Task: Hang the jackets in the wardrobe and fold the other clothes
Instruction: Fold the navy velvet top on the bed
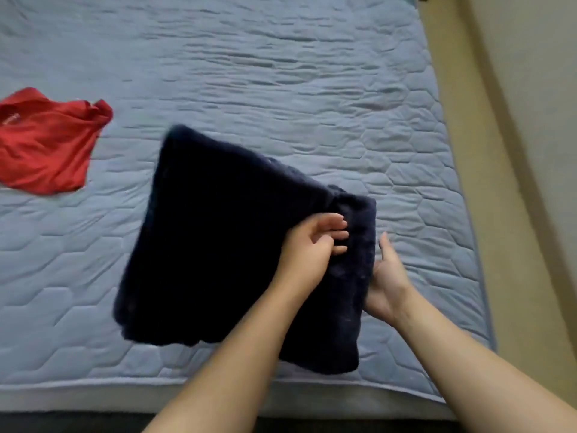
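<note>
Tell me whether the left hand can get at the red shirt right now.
Probably not at once: the left hand grips the navy garment. The red shirt lies apart, far left on the bedcover, with nothing between them.

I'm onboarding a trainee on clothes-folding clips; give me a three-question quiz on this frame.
1. Where is the left hand relative to the dark garment? A: on top of it. B: apart from it. C: wholly beneath it.
2. True or false: the red garment lies on the blue bed cover, apart from both hands.
3. Fill in: the right hand meets the dark garment at its ___ edge, as the camera sees it.
Key: 1 A; 2 true; 3 right.
</note>
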The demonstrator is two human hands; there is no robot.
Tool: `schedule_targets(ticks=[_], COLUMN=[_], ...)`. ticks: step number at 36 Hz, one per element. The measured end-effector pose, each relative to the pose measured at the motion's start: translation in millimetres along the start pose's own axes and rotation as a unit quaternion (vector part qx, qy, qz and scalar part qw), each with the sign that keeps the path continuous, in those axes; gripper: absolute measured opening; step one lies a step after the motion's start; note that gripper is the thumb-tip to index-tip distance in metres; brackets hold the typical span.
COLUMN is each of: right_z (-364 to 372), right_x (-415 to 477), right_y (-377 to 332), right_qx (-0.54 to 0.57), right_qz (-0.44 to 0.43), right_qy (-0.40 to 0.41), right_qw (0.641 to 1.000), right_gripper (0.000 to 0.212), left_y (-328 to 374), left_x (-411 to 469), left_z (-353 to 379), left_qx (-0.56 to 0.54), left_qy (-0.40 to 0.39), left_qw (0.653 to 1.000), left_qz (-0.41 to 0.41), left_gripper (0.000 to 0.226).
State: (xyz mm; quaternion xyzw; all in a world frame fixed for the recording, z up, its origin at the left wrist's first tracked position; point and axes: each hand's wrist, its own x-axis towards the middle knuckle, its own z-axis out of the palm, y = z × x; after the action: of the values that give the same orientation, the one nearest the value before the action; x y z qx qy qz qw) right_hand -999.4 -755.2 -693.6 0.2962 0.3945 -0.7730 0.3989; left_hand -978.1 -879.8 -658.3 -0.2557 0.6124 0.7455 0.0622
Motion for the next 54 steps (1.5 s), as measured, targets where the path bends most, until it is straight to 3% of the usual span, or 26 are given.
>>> schedule_targets(ticks=[3, 6, 10, 14, 15, 16, 18, 20, 22, 23, 26, 28, 30, 31, 34, 38, 40, 42, 45, 47, 48, 51, 54], right_z=[-65, -108, -117, -94, -85, -78, -64, -56, -54, -53, -57, -65, -71, -74, -73, -77, -84, -90, -93, -86, -81, -59, -44], right_x=[33, 54, 68, 64, 64, 67, 75, 81, 81, 79, 72, 72, 73, 74, 74, 70, 71, 77, 88, 87, 84, 68, 67], right_y=[19, 33, 39, 28, 24, 21, 16, 13, 13, 14, 20, 26, 29, 28, 21, 10, 12, 20, 23, 18, 16, 26, 50], right_qx=[-0.049, -0.165, -0.269, -0.464, -0.488, -0.489, -0.456, -0.434, -0.379, -0.348, -0.285, -0.245, -0.213, -0.203, -0.165, -0.036, -0.029, -0.116, -0.282, -0.387, -0.441, -0.586, -0.712], right_qz=[0.013, 0.019, -0.11, -0.263, -0.265, -0.245, -0.153, -0.084, -0.089, -0.11, -0.19, -0.197, -0.166, -0.148, -0.136, -0.186, -0.201, -0.183, -0.191, -0.227, -0.254, -0.34, -0.356], right_qy=[0.095, 0.175, 0.229, 0.296, 0.294, 0.282, 0.263, 0.272, 0.289, 0.291, 0.303, 0.311, 0.299, 0.283, 0.201, 0.163, 0.186, 0.234, 0.303, 0.364, 0.39, 0.381, 0.303], right_qw=[0.994, 0.97, 0.929, 0.792, 0.778, 0.788, 0.837, 0.855, 0.875, 0.884, 0.89, 0.897, 0.915, 0.926, 0.956, 0.968, 0.961, 0.948, 0.89, 0.816, 0.768, 0.63, 0.524], right_gripper=[0.081, 0.059, 0.055, 0.029, 0.03, 0.034, 0.044, 0.039, 0.022, 0.015, 0.016, 0.025, 0.028, 0.029, 0.019, 0.018, 0.018, 0.017, 0.035, 0.048, 0.052, 0.058, 0.062], left_y=[-77, -120, -118, -98, -94, -89, -83, -81, -81, -83, -83, -77, -70, -67, -59, -45, -42, -51, -63, -61, -58, -66, -90], left_x=[23, 35, 51, 65, 64, 62, 50, 34, 26, 28, 46, 63, 82, 91, 107, 107, 109, 122, 142, 141, 133, 95, 74], left_z=[17, 15, 6, -14, -20, -27, -45, -70, -98, -113, -144, -150, -149, -149, -146, -147, -150, -153, -147, -131, -122, -99, -86], left_qx=[-0.071, -0.105, -0.105, 0.11, 0.179, 0.261, 0.463, 0.646, 0.756, 0.768, 0.723, 0.637, 0.476, 0.406, 0.338, 0.28, 0.248, 0.291, 0.372, 0.433, 0.471, 0.574, 0.651], left_qy=[0.05, 0.059, 0.031, -0.022, -0.031, -0.044, -0.081, -0.083, -0.046, -0.019, 0.046, 0.103, 0.146, 0.15, 0.103, 0.071, 0.087, 0.099, 0.154, 0.219, 0.229, 0.129, -0.023], left_qw=[0.99, 0.981, 0.982, 0.985, 0.977, 0.961, 0.882, 0.759, 0.646, 0.627, 0.673, 0.759, 0.867, 0.898, 0.924, 0.956, 0.965, 0.951, 0.911, 0.872, 0.852, 0.785, 0.708], left_qz=[-0.108, -0.155, -0.154, -0.131, -0.111, -0.084, -0.032, 0.02, 0.097, 0.125, 0.148, 0.089, -0.029, -0.085, -0.147, -0.056, -0.022, -0.044, -0.094, -0.065, -0.012, 0.195, 0.273], left_gripper=[0.042, 0.053, 0.053, 0.04, 0.036, 0.032, 0.025, 0.024, 0.026, 0.031, 0.052, 0.06, 0.069, 0.069, 0.039, 0.003, 0.011, 0.009, 0.02, 0.033, 0.04, 0.053, 0.062])
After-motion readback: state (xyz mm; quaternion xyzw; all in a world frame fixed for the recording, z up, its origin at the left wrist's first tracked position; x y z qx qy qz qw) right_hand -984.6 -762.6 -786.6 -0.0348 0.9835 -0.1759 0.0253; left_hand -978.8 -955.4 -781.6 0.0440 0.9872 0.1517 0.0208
